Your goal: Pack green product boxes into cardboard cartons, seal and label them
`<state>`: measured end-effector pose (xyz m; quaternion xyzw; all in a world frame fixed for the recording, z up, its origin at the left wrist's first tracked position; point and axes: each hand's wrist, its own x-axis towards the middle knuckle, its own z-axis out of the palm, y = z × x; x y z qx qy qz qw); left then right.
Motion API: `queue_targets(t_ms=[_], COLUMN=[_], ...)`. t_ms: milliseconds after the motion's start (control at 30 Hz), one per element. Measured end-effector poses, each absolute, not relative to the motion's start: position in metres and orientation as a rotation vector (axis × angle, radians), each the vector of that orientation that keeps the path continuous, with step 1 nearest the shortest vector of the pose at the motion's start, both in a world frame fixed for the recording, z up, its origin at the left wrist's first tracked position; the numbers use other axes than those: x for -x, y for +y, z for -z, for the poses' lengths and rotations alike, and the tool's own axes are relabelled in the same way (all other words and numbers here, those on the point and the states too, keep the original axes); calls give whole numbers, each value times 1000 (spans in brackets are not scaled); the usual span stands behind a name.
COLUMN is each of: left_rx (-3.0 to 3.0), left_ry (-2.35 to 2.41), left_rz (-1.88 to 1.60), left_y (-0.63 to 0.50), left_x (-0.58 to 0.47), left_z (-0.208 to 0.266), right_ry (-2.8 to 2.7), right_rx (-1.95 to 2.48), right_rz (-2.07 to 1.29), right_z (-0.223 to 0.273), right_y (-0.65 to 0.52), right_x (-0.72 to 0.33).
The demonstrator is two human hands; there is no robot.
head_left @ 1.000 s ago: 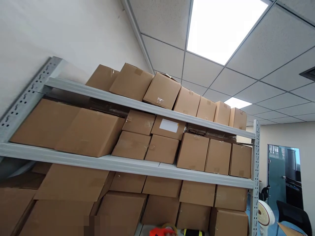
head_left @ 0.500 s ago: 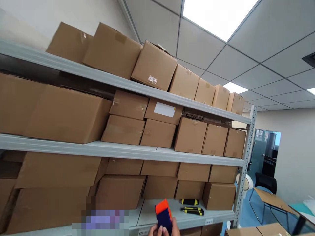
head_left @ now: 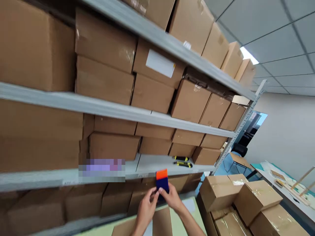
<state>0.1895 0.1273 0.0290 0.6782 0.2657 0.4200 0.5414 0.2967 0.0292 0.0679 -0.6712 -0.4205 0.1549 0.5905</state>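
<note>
A small, blocky dark-blue object with a bright orange top end [head_left: 162, 183] is held upright between the left hand [head_left: 147, 201] and the right hand [head_left: 173, 196], which are close together and both clamped on its lower part, with the right thumb across its face. It is above a pale yellow-green surface [head_left: 178, 224] bearing a flat brown cardboard piece [head_left: 162, 223]. Beyond it, slim yellow-and-black cutters [head_left: 183, 164] lie on a light-grey metal shelf [head_left: 152, 164] before brown cardboard boxes [head_left: 155, 146], and more taped brown cartons [head_left: 259, 196] are stacked to the right.
</note>
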Motion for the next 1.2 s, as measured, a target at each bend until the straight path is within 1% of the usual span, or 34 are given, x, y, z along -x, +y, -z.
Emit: queue_targets(t_ms=[100, 200, 300, 433, 600, 733, 1000, 1200], left_rx=[-1666, -1658, -1688, -1821, -1837, -1827, -1884, -1872], left_ry=[496, 537, 533, 510, 469, 451, 311, 222], left_rz=[-976, -988, -964, -911, -819, -814, -674, -736], left_y=[115, 113, 115, 107, 92, 91, 86, 67], left_x=[-161, -129, -99, -62, -38, -33, -27, -32], left_z=[-54, -76, -86, -90, -90, -91, -96, -93], right_ry=[-1016, -1086, -1175, -1293, -1387, -1433, -1476, -1639], right_rx=[1617, 1714, 1823, 1917, 2053, 2137, 2210, 2218], right_rz=[-357, -379, -423, -479, -441, -406, -328, -258], right_z=[-79, -86, -85, -80, -80, -85, -97, -100], right_y=[4, -23, -48, -79, -105, -119, -146, -171], right_x=[-283, -266, -248, -221, -201, -193, -179, -188])
